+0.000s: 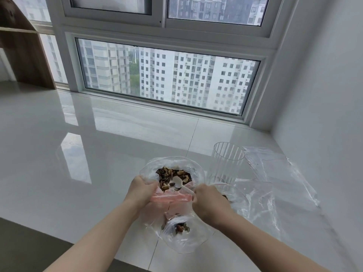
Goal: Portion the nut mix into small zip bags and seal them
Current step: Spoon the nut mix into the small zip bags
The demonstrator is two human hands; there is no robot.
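A small clear zip bag (pixel 176 211) with a pink-red zip strip is stretched between my two hands above the white sill. My left hand (pixel 141 190) pinches the strip's left end and my right hand (pixel 209 200) pinches its right end. A small heap of nuts (pixel 180 227) sits in the bottom of this bag. Just behind it, a large open clear bag (pixel 151 169) holds the nut mix (pixel 170 174). A white plastic spoon (pixel 178 182) lies in the mix, its handle reaching toward my right hand.
A ribbed clear glass (pixel 225 163) stands to the right of the large bag. Several empty clear zip bags (pixel 279 177) lie flat at the right, near the wall. The glossy white sill (pixel 78 154) runs left, with its front edge near my forearms.
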